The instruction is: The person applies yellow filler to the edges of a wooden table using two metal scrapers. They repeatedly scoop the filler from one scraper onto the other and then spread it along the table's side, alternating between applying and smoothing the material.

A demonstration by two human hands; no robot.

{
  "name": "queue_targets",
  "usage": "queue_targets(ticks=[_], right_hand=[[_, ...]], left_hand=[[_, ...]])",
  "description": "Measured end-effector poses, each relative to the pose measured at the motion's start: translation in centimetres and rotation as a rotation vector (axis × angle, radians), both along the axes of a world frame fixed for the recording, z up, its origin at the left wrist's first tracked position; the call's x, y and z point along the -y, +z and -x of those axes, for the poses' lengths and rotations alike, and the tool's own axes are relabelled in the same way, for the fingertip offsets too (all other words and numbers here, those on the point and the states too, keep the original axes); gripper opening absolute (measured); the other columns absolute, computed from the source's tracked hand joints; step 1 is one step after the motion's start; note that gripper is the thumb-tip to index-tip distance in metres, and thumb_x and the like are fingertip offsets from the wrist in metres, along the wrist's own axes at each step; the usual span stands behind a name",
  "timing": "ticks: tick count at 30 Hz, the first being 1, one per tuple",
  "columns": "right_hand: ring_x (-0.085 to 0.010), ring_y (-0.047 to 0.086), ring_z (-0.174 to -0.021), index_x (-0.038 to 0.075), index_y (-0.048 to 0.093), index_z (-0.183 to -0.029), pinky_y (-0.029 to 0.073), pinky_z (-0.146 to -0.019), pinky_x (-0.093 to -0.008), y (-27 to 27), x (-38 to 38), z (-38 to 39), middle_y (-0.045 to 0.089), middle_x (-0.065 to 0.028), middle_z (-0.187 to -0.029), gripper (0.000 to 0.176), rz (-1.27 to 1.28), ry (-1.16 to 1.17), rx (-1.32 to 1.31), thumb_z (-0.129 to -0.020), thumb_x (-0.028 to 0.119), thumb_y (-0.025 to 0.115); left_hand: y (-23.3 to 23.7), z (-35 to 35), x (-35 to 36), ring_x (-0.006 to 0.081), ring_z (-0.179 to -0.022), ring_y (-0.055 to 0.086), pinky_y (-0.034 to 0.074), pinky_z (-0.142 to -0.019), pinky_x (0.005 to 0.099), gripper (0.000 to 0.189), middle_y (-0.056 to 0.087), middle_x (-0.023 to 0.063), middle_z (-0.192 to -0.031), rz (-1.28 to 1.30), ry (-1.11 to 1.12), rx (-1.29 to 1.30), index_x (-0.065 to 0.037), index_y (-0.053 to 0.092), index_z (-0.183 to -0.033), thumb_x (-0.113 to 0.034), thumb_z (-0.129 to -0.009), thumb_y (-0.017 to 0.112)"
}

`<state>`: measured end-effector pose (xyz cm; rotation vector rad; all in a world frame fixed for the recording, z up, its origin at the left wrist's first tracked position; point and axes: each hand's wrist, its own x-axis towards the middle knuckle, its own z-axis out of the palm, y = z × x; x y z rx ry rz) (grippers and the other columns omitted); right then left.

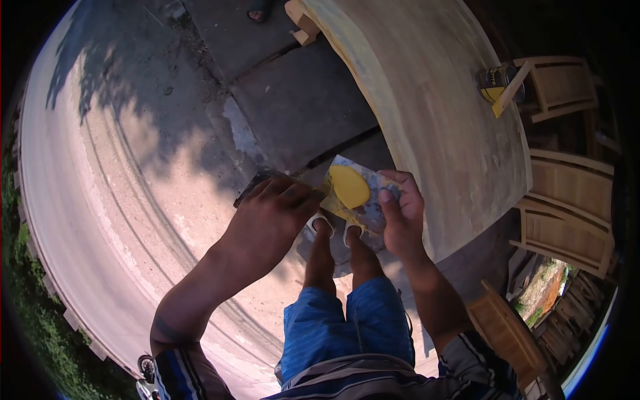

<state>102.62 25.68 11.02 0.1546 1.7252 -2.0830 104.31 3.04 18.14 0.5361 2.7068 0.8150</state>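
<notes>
Looking straight down here, both hands are up in front of the body and both are busy. The left hand (273, 213) is clenched over a dark blade (252, 185), knuckles up, and only the flat far corner of the blade pokes out past the fingers. Its near end meets the edge of the metal plate (365, 175). That plate sits in the right hand (402, 215), which grips it from the right side with the thumb on top and the fingers wrapped around the edge. On the plate lies a smooth oval dab of yellow putty (349, 187), closer to the left hand's side, with smears of the same yellow running to the plate's lower edge. Plate and blade are held in the air between the two hands, just left of the rim of the big pale wooden tabletop (440, 100), which curves up and away to the right. Far out on that tabletop stands a can (492, 83) with a yellow stick (508, 93) leaning across it. Beyond the tabletop, to the right, wooden chairs (567, 200) are stacked in shade. Below the hands are blue shorts (347, 327) and two feet in white-strapped sandals (321, 221) on grey concrete slabs (300, 100). Another person's foot (259, 9) shows at the very top.
</notes>
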Motion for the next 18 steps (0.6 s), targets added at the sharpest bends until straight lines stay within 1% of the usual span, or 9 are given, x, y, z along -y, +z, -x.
queue_targets(ticks=[3,6,8,9,12,13,14,15,18], right_hand=[[-0.0147,0.053,-0.099,-0.001,0.045,-0.115,0.044,-0.087,-0.0277,-0.8,-0.1,-0.5,0.054,-0.0129,-0.106,0.024,-0.035,-0.027,0.0,-0.092,0.007,0.047],[-0.015,0.054,-0.097,-0.002,0.044,-0.115,0.045,-0.086,-0.0283,-1.5,-0.2,-0.4,0.054,-0.0132,-0.105,0.025,-0.007,-0.099,0.007,-0.092,0.007,0.046],[-0.0155,0.055,-0.097,-0.002,0.043,-0.117,0.046,-0.086,-0.0296,-1.4,-0.4,0.6,0.054,-0.0137,-0.105,0.026,0.033,-0.142,-0.012,-0.092,0.006,0.046],[-0.0164,0.055,-0.097,-0.002,0.041,-0.118,0.047,-0.086,-0.0307,-1.3,-0.5,1.0,0.054,-0.0143,-0.105,0.028,0.081,-0.159,0.039,-0.092,0.006,0.046],[-0.0194,0.057,-0.099,-0.003,0.037,-0.12,0.05,-0.086,-0.0342,-1.5,-1.3,2.7,0.054,-0.0163,-0.107,0.032,0.198,-0.174,0.16,-0.091,0.006,0.047],[-0.0205,0.057,-0.1,-0.003,0.036,-0.121,0.05,-0.086,-0.0354,-1.9,-2.2,3.1,0.054,-0.0171,-0.108,0.033,0.214,-0.156,0.187,-0.091,0.006,0.048],[-0.0216,0.057,-0.101,-0.003,0.035,-0.122,0.051,-0.086,-0.0367,-2.4,-3.3,3.6,0.054,-0.0178,-0.109,0.034,0.23,-0.136,0.213,-0.091,0.006,0.048],[-0.0236,0.057,-0.104,-0.002,0.035,-0.121,0.05,-0.087,-0.0379,-3.2,-4.5,3.9,0.054,-0.0185,-0.111,0.034,0.313,-0.119,0.222,-0.091,0.006,0.048],[-0.0249,0.057,-0.105,-0.002,0.038,-0.119,0.046,-0.093,-0.0386,-4.3,-7.0,5.0,0.054,-0.0162,-0.114,0.03,0.28,-0.167,0.226,-0.091,0.006,0.046]], left_hand=[[-0.5,-0.5,-0.1,0.027,-0.101,0.058,0.048,-0.087,0.0375,0.041,0.062,0.0112,-0.103,0.015,-0.034,0.068,-0.002,0.063,-0.103,0.01,-0.065,0.056],[-1.2,-1.4,0.3,0.0306,-0.097,0.06,0.047,-0.09,0.0357,0.034,0.062,0.0139,-0.101,-0.006,-0.09,0.24,-0.005,0.062,-0.104,0.004,-0.072,0.054],[-1.9,-1.8,1.1,0.0287,-0.1,0.06,0.047,-0.09,0.0347,0.043,0.062,0.0141,-0.104,-0.293,0.029,0.501,-0.004,0.062,-0.106,0.011,-0.068,0.048],[-2.4,-2.2,1.7,0.0278,-0.102,0.06,0.047,-0.091,0.0341,0.048,0.062,0.0143,-0.106,-0.436,0.084,0.626,-0.004,0.062,-0.107,0.014,-0.066,0.045],[-5.6,-4.8,3.8,0.0229,-0.108,0.058,0.045,-0.093,0.0317,0.059,0.062,0.0127,-0.111,-0.904,0.414,0.783,-0.002,0.06,-0.111,0.017,-0.059,0.04],[-6.6,-5.9,4.2,0.0202,-0.109,0.057,0.043,-0.095,0.0307,0.06,0.061,0.0125,-0.111,-1.115,0.543,0.9,0.003,0.057,-0.114,0.016,-0.058,0.041],[-7.5,-7.1,3.8,0.0236,-0.107,0.058,0.043,-0.096,0.0327,0.058,0.06,0.0151,-0.113,-1.415,0.675,0.992,0.006,0.054,-0.117,0.016,-0.062,0.043],[-8.5,-8.4,3.2,0.0246,-0.107,0.058,0.043,-0.095,0.0334,0.056,0.059,0.0165,-0.114,-1.552,0.71,1.031,0.007,0.052,-0.119,0.016,-0.064,0.043],[-11.4,-11.0,0.8,0.0273,-0.109,0.056,0.043,-0.095,0.0365,0.056,0.056,0.0193,-0.119,-1.902,0.734,1.175,0.01,0.044,-0.125,0.013,-0.07,0.045]])
